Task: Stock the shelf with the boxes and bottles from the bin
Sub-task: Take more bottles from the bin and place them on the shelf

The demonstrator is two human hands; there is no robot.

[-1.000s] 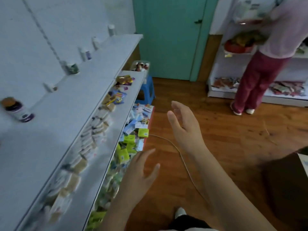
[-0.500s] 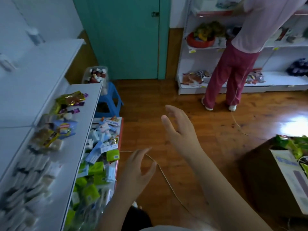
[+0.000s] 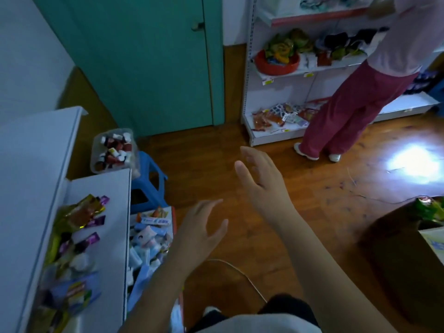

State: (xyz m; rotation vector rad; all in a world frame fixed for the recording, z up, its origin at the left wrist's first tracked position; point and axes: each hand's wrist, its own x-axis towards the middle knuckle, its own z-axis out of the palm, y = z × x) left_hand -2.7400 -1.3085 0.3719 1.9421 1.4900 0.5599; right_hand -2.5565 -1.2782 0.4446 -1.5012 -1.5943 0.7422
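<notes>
My left hand (image 3: pixel 200 233) hovers empty with fingers spread, just right of the lowest shelf's front edge. Higher and further out over the wooden floor, my right hand (image 3: pixel 263 181) is also empty with straight fingers. The white shelf unit (image 3: pixel 108 188) runs along the left; snack packets (image 3: pixel 79 212) lie on its middle tier and small boxes and tubes (image 3: pixel 150 234) fill the bottom tier. A clear bin (image 3: pixel 113 150) of small bottles and boxes sits on a blue stool (image 3: pixel 149 179) at the shelf's far end.
A brown cardboard box (image 3: pixel 403 255) with green packets stands on the floor at the right. A person in pink trousers (image 3: pixel 348 111) stands at another white shelf unit (image 3: pixel 271 75) at the back. A teal door (image 3: pixel 149 58) is behind the stool. A white cable (image 3: pixel 240 275) crosses the floor.
The view has swung right and down, away from the top shelf with its bottles, towards the bin, door and floor. Both hands stay empty and spread in front of me.
</notes>
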